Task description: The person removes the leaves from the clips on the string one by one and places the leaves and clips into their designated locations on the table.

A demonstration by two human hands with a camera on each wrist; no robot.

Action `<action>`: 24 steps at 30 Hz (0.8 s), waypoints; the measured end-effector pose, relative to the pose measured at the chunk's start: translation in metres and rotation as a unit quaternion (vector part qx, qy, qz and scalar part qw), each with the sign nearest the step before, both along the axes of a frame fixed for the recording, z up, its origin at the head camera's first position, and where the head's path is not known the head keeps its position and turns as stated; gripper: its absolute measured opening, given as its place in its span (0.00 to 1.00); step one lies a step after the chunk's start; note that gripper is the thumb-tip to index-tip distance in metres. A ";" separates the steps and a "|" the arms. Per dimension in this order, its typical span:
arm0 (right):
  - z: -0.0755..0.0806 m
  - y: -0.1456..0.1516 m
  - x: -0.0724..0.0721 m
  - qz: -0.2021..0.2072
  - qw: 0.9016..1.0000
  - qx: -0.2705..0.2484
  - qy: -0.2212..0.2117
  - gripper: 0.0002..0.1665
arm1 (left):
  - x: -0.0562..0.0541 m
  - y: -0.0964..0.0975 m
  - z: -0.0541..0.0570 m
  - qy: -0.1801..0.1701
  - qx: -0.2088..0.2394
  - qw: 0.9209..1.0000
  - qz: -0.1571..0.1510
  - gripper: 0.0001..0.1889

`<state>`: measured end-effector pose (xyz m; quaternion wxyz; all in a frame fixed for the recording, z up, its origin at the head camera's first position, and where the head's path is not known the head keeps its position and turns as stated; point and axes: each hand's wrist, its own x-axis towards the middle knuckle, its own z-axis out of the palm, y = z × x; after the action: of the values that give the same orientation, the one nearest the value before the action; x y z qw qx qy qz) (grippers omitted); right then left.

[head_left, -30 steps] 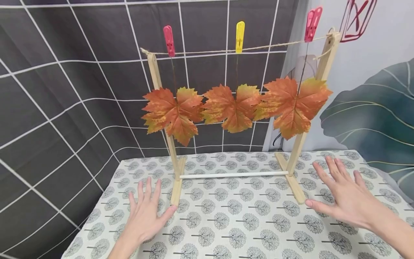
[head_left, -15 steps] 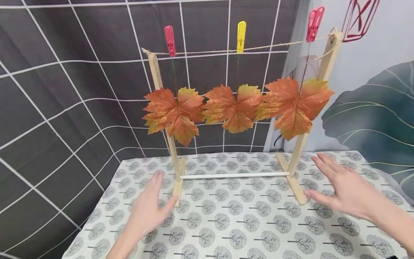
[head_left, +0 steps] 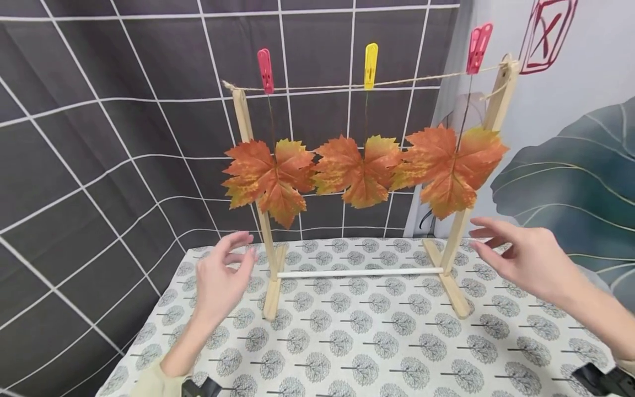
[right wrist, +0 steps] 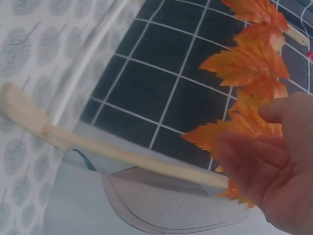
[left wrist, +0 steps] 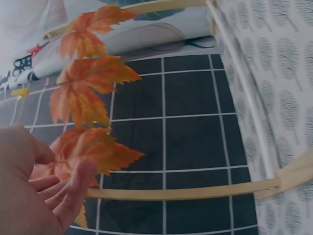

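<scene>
A wooden stand spans the middle of the head view: a left post, a right post and a white rod joining their feet. Three orange artificial maple leaves hang from its twine: a left leaf, a middle leaf and a right leaf. Two pink clothespins and a yellow clothespin hold their stems. My left hand, fingers loosely bent, is raised just left of the left post. Beside the right post, my right hand is likewise raised and holds nothing.
The stand is on a table with a tree-print cloth. Close behind hangs a dark curtain with white grid lines. A pale curtain with a large leaf pattern is at the right.
Both hands have risen from low beside the stand's feet to beside its posts, and their spread fingers have bent loosely. The stand and leaves have stayed in place.
</scene>
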<state>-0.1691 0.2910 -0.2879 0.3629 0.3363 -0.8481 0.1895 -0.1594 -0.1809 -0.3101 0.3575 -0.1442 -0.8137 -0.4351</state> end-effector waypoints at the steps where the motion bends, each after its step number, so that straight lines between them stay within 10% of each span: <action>1: 0.003 -0.001 -0.001 0.002 1.000 -0.002 0.000 0.21 | -0.001 0.001 0.004 0.005 0.011 1.000 -0.004 0.16; 24: 0.060 -0.029 -0.019 0.023 0.999 -0.011 0.024 0.14 | -0.027 0.020 0.065 0.009 0.113 0.993 -0.044 0.12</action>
<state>-0.1880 0.2619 -0.2277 0.3821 0.3562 -0.8291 0.1991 -0.1863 -0.1605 -0.2448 0.3594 -0.1420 -0.7489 -0.5384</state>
